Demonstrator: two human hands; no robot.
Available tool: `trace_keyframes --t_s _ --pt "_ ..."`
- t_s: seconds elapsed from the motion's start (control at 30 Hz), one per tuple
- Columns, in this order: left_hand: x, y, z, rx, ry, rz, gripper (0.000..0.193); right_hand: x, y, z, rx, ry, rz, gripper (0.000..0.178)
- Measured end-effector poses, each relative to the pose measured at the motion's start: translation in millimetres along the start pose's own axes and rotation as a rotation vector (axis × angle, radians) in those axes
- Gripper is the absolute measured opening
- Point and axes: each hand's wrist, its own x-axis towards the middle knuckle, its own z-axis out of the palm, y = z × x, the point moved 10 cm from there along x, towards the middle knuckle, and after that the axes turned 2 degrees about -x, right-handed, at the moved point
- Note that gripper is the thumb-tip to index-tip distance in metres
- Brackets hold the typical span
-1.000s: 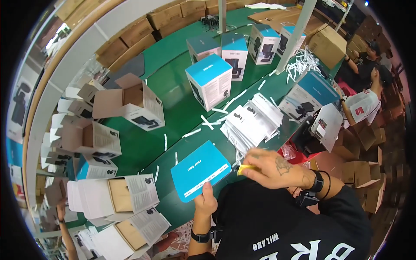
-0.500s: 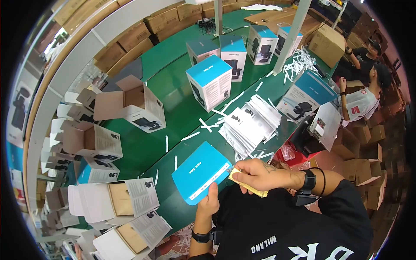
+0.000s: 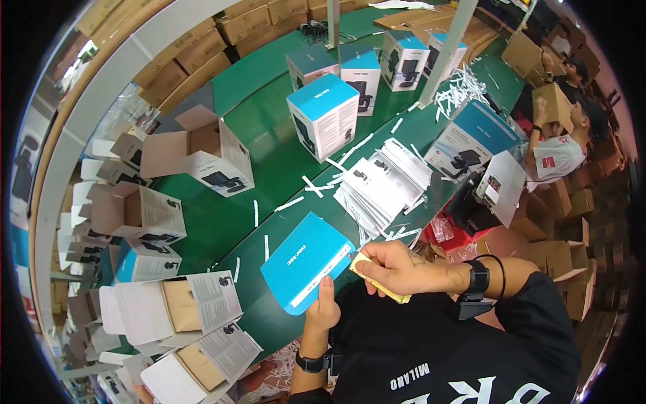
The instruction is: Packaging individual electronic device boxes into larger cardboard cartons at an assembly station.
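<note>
Blue panel [image 3: 303,259], L hand [image 3: 324,310] — yellow tool [image 3: 400,297], R hand [image 3: 395,267]

I see brown cartons [image 3: 195,50] stacked upper left, running toward top centre. Tangle of black cables [image 3: 315,30] near slim grey post [image 3: 333,25]; brown board [image 3: 417,21] to right of that, top of frame. Thicker grey post [image 3: 449,57] tilts in my view. Upper right, I get co-worker in white shirt [image 3: 558,160], hand at small brown carton [image 3: 557,108]; person in dark cap [image 3: 577,66] beyond. Open brown cartons [image 3: 555,259] right side. Pale curved beam [image 3: 86,111] down left side.
</note>
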Motion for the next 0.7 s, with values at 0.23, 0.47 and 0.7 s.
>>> trace_keyframes --t_s 0.23,0.47,0.7 --pt "5.5 6.4 4.8 0.076 -0.101 -0.091 0.032 2.3 6.5 11.1 0.149 -0.036 0.034 0.027" --pt "2.3 -17.8 1.9 0.058 -0.143 -0.156 0.034 12.1 2.3 11.3 0.136 0.016 -0.046 0.035" --pt "7.4 5.8 8.0 0.132 -0.123 -0.082 0.034 -16.9 -75.8 -11.7 -0.992 0.196 -0.474 0.039"
